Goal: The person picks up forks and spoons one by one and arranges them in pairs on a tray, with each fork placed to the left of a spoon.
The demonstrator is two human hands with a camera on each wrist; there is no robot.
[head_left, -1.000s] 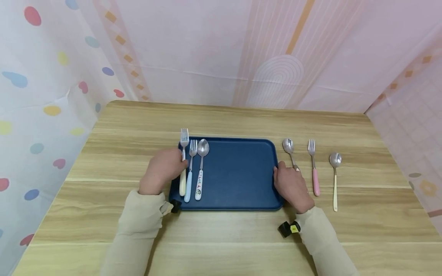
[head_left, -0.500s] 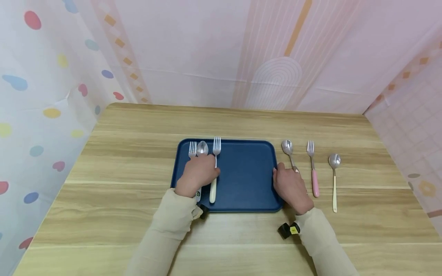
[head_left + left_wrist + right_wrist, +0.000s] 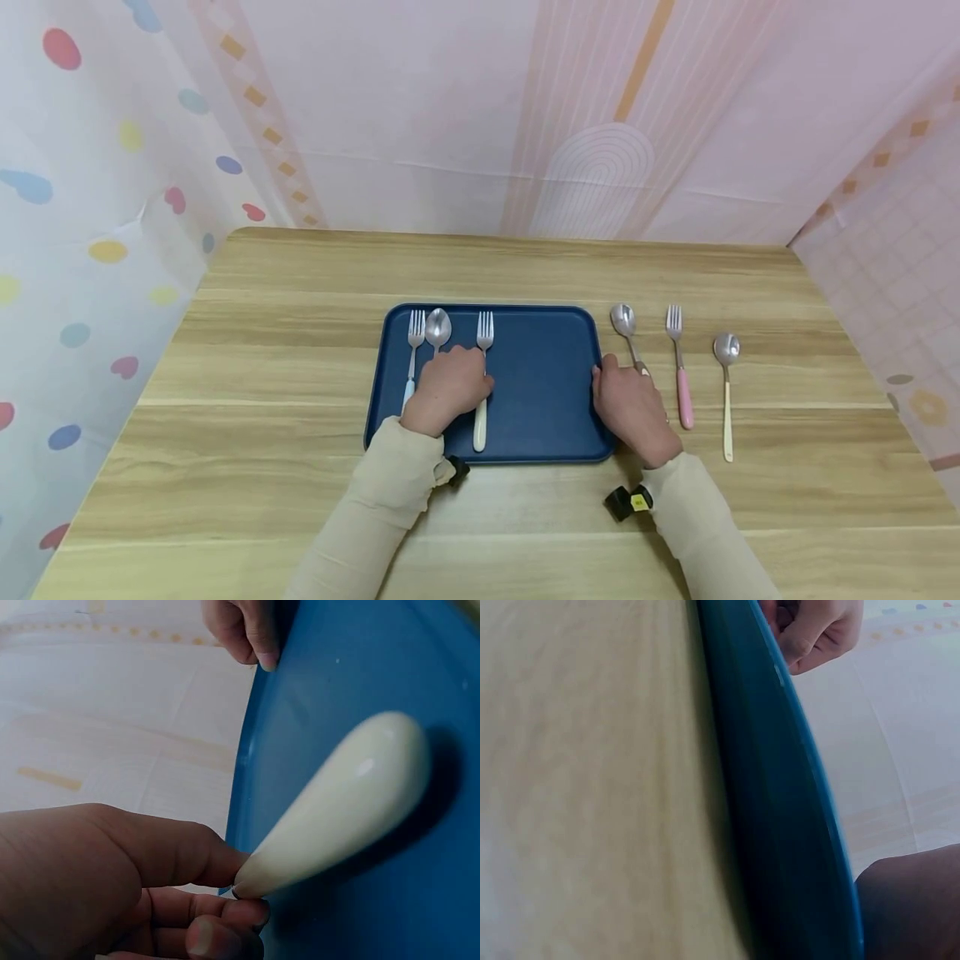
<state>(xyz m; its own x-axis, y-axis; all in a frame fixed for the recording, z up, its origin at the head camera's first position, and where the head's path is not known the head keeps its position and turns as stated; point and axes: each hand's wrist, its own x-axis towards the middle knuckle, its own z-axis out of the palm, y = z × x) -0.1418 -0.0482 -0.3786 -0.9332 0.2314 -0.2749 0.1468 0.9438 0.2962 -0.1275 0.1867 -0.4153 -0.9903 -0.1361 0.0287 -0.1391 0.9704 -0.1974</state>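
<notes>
My left hand (image 3: 452, 387) pinches a fork with a cream handle (image 3: 481, 425) between thumb and fingers, over the middle-left of a blue tray (image 3: 547, 383). In the left wrist view the fork's handle (image 3: 352, 795) casts a shadow on the tray; whether it touches is unclear. A fork with a light blue handle (image 3: 416, 329) and a spoon (image 3: 438, 327) lie on the tray's left side, their handles partly hidden by my left hand and sleeve. At the tray's right rim, my right hand (image 3: 633, 404) grips the edge, thumb on the inner side.
Right of the tray lie a spoon (image 3: 623, 320) partly covered by my right hand, a fork with a pink handle (image 3: 684, 400) and a spoon with a cream handle (image 3: 727, 417). The wooden table (image 3: 255, 350) meets a patterned curtain (image 3: 420, 125) at the back.
My left hand has carried the cream-handled fork from the tray's left rim rightward, past the blue-handled fork and the spoon, and slightly nearer. My right hand has stayed at the rim.
</notes>
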